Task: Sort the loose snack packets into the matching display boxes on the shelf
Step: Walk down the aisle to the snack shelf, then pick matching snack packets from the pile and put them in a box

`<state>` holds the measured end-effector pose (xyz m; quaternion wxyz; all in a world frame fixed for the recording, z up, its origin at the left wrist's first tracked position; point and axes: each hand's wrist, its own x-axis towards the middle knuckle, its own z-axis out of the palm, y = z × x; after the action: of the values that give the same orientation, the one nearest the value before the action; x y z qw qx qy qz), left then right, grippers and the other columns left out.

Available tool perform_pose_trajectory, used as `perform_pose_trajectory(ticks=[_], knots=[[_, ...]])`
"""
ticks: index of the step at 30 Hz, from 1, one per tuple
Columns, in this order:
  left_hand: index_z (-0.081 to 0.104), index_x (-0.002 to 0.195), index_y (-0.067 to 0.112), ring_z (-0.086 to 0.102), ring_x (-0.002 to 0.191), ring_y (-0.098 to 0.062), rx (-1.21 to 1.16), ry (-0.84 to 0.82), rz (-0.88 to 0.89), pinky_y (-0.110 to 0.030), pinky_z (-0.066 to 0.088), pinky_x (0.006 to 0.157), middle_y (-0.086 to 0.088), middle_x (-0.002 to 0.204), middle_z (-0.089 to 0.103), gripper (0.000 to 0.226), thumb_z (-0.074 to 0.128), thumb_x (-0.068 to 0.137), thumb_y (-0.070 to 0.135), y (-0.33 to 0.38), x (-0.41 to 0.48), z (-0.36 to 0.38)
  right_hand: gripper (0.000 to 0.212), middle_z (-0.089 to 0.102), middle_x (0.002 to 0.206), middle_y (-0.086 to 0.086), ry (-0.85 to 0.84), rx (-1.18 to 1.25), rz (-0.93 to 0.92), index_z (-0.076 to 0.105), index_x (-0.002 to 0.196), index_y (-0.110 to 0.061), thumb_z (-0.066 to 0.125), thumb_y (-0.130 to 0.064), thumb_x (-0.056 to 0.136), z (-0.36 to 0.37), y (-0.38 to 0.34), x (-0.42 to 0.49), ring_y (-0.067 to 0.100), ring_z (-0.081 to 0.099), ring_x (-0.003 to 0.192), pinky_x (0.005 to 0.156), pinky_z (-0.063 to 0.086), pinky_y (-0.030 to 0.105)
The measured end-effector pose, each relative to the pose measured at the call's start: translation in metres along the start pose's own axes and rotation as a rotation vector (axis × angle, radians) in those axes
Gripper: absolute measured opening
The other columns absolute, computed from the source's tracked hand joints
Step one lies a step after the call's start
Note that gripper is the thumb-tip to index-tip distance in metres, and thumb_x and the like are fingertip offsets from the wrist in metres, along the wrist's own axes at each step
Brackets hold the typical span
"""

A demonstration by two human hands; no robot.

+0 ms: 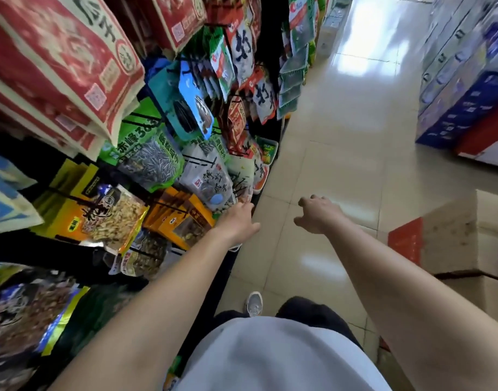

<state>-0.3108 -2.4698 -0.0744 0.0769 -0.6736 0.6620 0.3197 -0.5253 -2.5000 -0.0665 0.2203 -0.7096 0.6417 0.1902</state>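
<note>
Beige tiled floor runs down a shop aisle, with a shelf of snacks along the person's left. Left hand is stretched out to the shelf edge, its fingertips up against a grey-white seed packet. The fingers are mostly hidden behind the hand, so I cannot tell whether it grips anything. Right hand hangs over the floor, well apart from the shelf, fingers loosely curled and holding nothing.

Just beside the left wrist sits an orange box with packets standing in it. Next to that is a yellow peanut packet. Above them hang a green seed packet and a blue packet. Red and cream bags are stacked at top left, blurred.

On the right a cardboard box stands on the floor, with blue cartons piled further down. At the bottom are a white shirt and one grey shoe.
</note>
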Motion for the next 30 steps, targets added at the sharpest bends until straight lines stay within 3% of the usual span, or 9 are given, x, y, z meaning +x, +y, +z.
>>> perform_pose_trajectory(ticks=[9,12,16,19,23,30], knots=[[0.049,0.137,0.014,0.053,0.124,-0.033,-0.251,0.131,-0.353,-0.04,0.047,0.097,-0.012,0.136,0.052,0.056,0.061,0.092,0.044,-0.059,-0.05,0.027,0.065,0.048,0.144,0.011,-0.053,-0.224,-0.424,0.043,0.145,-0.021,0.059,-0.05,0.088,-0.013,-0.1,0.022,0.036,0.041,0.135,0.103,0.045,0.048],[0.05,0.133,0.014,0.056,0.118,-0.033,-0.367,0.178,-0.489,-0.041,0.05,0.092,-0.012,0.134,0.053,0.048,0.061,0.094,0.04,-0.073,-0.085,0.051,0.075,0.049,0.143,0.013,-0.116,-0.336,-0.571,0.048,0.141,-0.022,0.046,-0.063,0.078,-0.008,-0.127,0.009,0.04,0.041,0.134,0.106,0.041,0.047],[0.041,0.143,0.013,0.056,0.116,-0.033,-0.477,0.182,-0.648,-0.039,0.049,0.085,-0.013,0.136,0.05,0.056,0.055,0.097,0.042,-0.086,-0.141,0.091,0.057,0.059,0.127,0.007,-0.114,-0.429,-0.71,0.057,0.127,-0.024,0.049,-0.061,0.084,0.015,-0.162,-0.012,0.036,0.052,0.122,0.094,0.043,0.044],[0.039,0.144,0.012,0.052,0.121,-0.033,-0.564,0.209,-0.78,-0.044,0.049,0.095,-0.014,0.138,0.047,0.059,0.054,0.097,0.043,-0.095,-0.183,0.121,0.052,0.06,0.12,0.009,-0.189,-0.471,-0.853,0.059,0.116,-0.022,0.055,-0.057,0.078,0.042,-0.191,-0.028,0.036,0.055,0.117,0.092,0.049,0.044],[0.031,0.153,0.013,0.046,0.134,-0.033,-0.669,0.265,-0.953,-0.043,0.044,0.105,-0.012,0.152,0.039,0.065,0.055,0.099,0.04,-0.104,-0.238,0.153,0.052,0.057,0.127,0.011,-0.222,-0.606,-1.028,0.052,0.13,-0.02,0.058,-0.049,0.088,0.073,-0.229,-0.071,0.036,0.053,0.117,0.089,0.05,0.044],[0.038,0.147,0.015,0.059,0.114,-0.031,-0.774,0.318,-1.113,-0.045,0.051,0.093,-0.012,0.139,0.049,0.059,0.055,0.096,0.04,-0.131,-0.32,0.211,0.055,0.048,0.139,0.011,-0.232,-0.757,-1.174,0.047,0.137,-0.02,0.056,-0.049,0.091,0.14,-0.287,-0.126,0.035,0.046,0.127,0.086,0.04,0.042]])
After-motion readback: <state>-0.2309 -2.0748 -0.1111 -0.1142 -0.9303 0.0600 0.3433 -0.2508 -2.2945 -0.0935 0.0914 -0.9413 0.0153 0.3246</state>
